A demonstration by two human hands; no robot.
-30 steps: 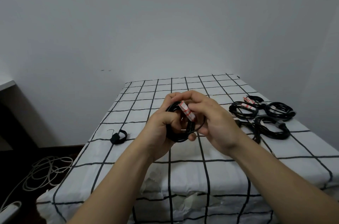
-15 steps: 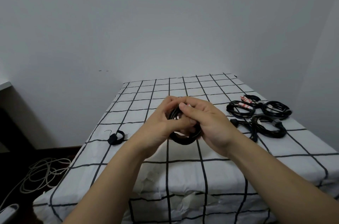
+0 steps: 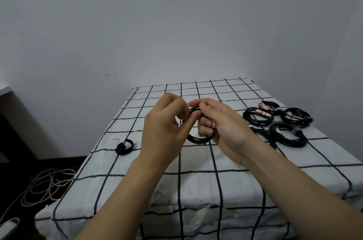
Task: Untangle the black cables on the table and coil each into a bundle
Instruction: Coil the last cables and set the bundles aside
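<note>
Red-striped label (image 3: 214, 126) has slipped under right hand (image 3: 223, 124); left hand (image 3: 165, 127) pinches cable coil (image 3: 197, 139).

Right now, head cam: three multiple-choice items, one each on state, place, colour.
1. The round black cable coil is: A lying flat; B held by left hand and right hand; C hung from one hand.
2. The small black strap loop on the black-gridded white cloth lies: A left of the hands; B right of them; C between them.
3. The loose cable heap on the floor is: A red; B off-white; C black.
1B, both hands grip it; 2A, left of the left wrist; 3B, pale strands.
</note>
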